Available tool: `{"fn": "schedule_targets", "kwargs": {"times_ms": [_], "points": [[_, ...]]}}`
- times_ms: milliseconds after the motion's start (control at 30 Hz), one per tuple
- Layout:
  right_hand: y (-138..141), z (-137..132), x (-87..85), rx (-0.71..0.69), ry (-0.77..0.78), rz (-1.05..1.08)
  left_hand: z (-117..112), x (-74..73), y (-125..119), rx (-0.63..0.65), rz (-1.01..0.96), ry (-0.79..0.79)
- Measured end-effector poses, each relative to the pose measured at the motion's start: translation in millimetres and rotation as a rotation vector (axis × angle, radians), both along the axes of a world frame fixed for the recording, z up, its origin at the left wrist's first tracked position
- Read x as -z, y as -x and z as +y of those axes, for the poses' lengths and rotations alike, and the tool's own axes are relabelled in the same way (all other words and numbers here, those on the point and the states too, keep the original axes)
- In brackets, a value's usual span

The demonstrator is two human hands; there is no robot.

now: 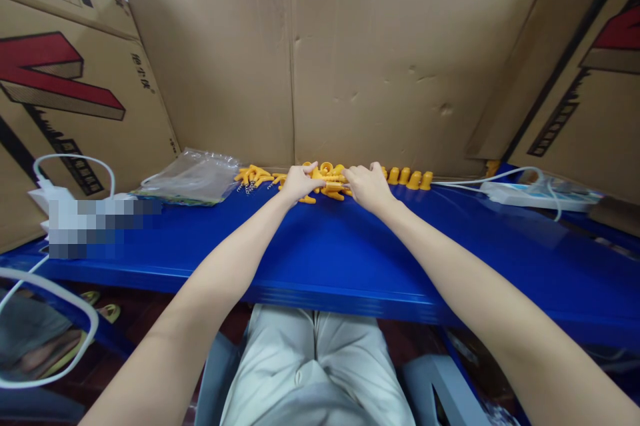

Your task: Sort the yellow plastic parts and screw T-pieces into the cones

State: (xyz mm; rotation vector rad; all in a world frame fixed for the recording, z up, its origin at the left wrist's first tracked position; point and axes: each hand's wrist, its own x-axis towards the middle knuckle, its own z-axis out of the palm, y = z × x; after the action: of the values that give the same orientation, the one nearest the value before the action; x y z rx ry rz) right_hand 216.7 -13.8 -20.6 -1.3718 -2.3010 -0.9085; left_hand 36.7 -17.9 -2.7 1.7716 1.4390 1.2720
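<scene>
1. The yellow parts (334, 197) are located in a loose pile on the blue shelf (325, 253), between the two hands and near the cardboard panel (375, 59).
2. The left hand (299, 184) is placed at the pile's left side, with thumb and forefinger spread apart. Whether a part is gripped cannot be told.
3. The right hand (369, 186) is placed at the right side, fingers bent over the parts. Its grip is hidden and cannot be told.
4. The step in hand is judged to be the handling of small parts by both hands. Each part is best taken singly, by thumb and fingertip, and steadied by the other hand.
5. Light pressure is advised, as smooth parts may slip or roll.
6. The row of yellow cups (414, 180), standing just right of the right hand, should not be knocked by the knuckles.
7. The yellow branched pieces (253, 176), near the clear plastic bag (195, 173), should be left clear of the left wrist.
</scene>
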Motion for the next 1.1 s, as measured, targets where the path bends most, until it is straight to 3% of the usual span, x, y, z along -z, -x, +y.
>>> {"fn": "schedule_targets", "kwargs": {"times_ms": [167, 367, 500, 700, 867, 1100], "points": [[1.5, 0.5, 3.3, -0.005, 0.030, -0.008, 5.7, 5.5, 2.7, 0.025, 0.120, 0.001], [-3.4, 5.5, 7.5, -0.045, 0.089, 0.111, 4.7, 12.5, 3.1, -0.074, 0.535, -0.313], [-6.1, 10.0, 9.7, -0.110, 0.106, 0.187, -2.8, 10.0, 2.3, -0.124, 0.663, -0.408], [-7.9, 13.2, 10.0, -0.166, 0.096, 0.212, -4.5, 8.6, 3.5, -0.135, 0.706, -0.454], [-7.8, 10.1, 7.0, -0.130, 0.079, 0.196, -2.2, 8.9, 6.0, -0.144, 0.733, -0.473], [-5.8, 7.5, 5.4, -0.077, 0.026, 0.112, -6.6, 2.6, 4.2, -0.126, 0.667, -0.347]]}}
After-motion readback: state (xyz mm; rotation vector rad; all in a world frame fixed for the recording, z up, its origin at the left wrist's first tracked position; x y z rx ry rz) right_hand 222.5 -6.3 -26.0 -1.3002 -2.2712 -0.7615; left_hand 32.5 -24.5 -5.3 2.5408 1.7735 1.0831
